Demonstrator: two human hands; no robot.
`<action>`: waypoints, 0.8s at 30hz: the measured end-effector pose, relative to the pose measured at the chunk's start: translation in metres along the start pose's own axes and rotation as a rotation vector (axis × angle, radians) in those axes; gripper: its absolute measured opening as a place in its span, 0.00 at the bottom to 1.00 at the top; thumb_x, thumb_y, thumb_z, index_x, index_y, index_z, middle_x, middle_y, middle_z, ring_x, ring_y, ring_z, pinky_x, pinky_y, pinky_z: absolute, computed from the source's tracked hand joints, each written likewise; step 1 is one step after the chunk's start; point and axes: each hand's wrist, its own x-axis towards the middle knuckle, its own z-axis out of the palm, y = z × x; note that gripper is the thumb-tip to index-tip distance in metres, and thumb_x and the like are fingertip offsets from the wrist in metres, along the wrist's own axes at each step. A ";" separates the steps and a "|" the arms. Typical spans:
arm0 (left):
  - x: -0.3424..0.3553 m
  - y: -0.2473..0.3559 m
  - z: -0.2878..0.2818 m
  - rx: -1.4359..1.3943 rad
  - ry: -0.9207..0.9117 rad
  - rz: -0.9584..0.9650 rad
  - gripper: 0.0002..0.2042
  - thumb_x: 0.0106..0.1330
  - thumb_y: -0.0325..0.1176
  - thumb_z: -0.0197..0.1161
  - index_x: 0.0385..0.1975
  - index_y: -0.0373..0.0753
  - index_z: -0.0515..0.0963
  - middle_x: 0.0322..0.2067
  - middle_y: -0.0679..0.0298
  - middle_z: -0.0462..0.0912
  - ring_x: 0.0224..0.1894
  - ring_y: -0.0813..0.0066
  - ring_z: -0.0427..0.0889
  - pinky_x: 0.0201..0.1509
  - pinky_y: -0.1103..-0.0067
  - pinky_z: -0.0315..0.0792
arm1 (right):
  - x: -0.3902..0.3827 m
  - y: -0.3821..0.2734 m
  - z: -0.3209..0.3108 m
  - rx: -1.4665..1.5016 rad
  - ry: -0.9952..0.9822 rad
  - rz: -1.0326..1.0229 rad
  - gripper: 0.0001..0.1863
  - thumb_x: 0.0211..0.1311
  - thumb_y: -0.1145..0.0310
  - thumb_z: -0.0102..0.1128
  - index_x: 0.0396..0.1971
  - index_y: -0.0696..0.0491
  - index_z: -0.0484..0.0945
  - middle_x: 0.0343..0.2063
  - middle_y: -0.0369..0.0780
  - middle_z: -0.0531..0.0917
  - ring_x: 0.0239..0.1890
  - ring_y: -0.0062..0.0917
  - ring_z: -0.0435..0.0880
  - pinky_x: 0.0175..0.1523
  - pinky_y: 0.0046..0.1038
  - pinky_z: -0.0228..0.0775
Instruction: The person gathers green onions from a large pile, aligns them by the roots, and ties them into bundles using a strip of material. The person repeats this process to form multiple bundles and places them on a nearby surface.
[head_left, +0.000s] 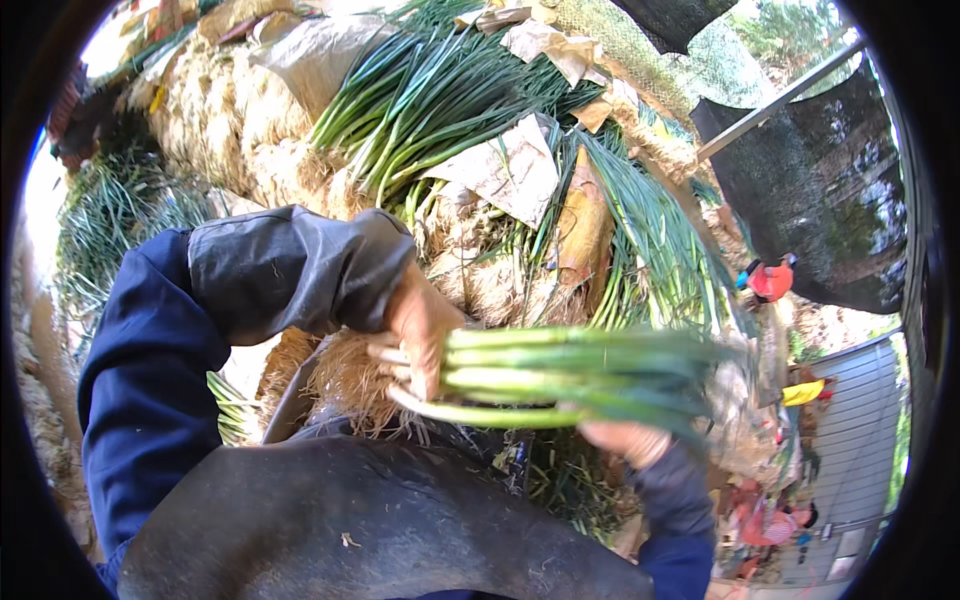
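A bunch of green onions lies level across the front of my body, roots to the left and dark green leaves to the right. My left hand is closed round the pale stems close to the roots. Farther along, my right hand grips the leafy part from below, its fingers partly hidden by the greens. The leaf tips are smeared by motion. A dark apron covers my lap just below the bunch.
Large heaps of green onions lie ahead, with pale root masses at the left. Paper sheets and a brownish wrapper rest on them. Dark netting hangs at the right. Beyond are a person in red and another person.
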 end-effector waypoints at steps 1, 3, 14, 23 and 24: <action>-0.008 -0.010 -0.017 -0.033 0.051 0.004 0.11 0.64 0.31 0.65 0.37 0.28 0.80 0.25 0.55 0.82 0.18 0.75 0.79 0.17 0.80 0.77 | 0.025 0.011 -0.036 -0.116 0.072 -0.076 0.09 0.69 0.65 0.47 0.40 0.51 0.76 0.32 0.37 0.79 0.37 0.26 0.78 0.43 0.32 0.75; -0.030 -0.036 -0.054 -0.324 -0.116 0.403 0.21 0.63 0.27 0.66 0.54 0.26 0.71 0.24 0.52 0.83 0.13 0.76 0.78 0.13 0.84 0.75 | 0.092 0.034 -0.091 -0.323 0.213 -0.201 0.07 0.66 0.73 0.51 0.42 0.53 0.76 0.36 0.37 0.81 0.36 0.26 0.80 0.40 0.32 0.76; -0.106 -0.243 -0.188 -0.823 0.926 0.699 0.24 0.68 0.40 0.59 0.58 0.28 0.72 0.34 0.55 0.86 0.30 0.73 0.86 0.32 0.83 0.82 | 0.367 0.033 0.067 0.772 0.234 -0.070 0.12 0.66 0.77 0.44 0.36 0.56 0.80 0.38 0.44 0.84 0.42 0.31 0.83 0.54 0.30 0.75; -0.130 -0.230 -0.190 -0.860 0.829 0.930 0.16 0.69 0.46 0.58 0.34 0.36 0.78 0.23 0.61 0.82 0.22 0.74 0.81 0.27 0.80 0.77 | 0.157 0.056 0.169 1.658 1.013 0.980 0.14 0.73 0.66 0.48 0.49 0.57 0.77 0.36 0.38 0.84 0.39 0.24 0.84 0.49 0.28 0.76; -0.132 -0.222 -0.199 -0.830 0.800 0.905 0.16 0.69 0.45 0.58 0.32 0.37 0.78 0.23 0.62 0.82 0.22 0.73 0.81 0.27 0.80 0.77 | 0.139 0.057 0.170 1.596 0.991 0.882 0.14 0.73 0.65 0.48 0.48 0.56 0.77 0.36 0.37 0.84 0.37 0.24 0.84 0.47 0.27 0.76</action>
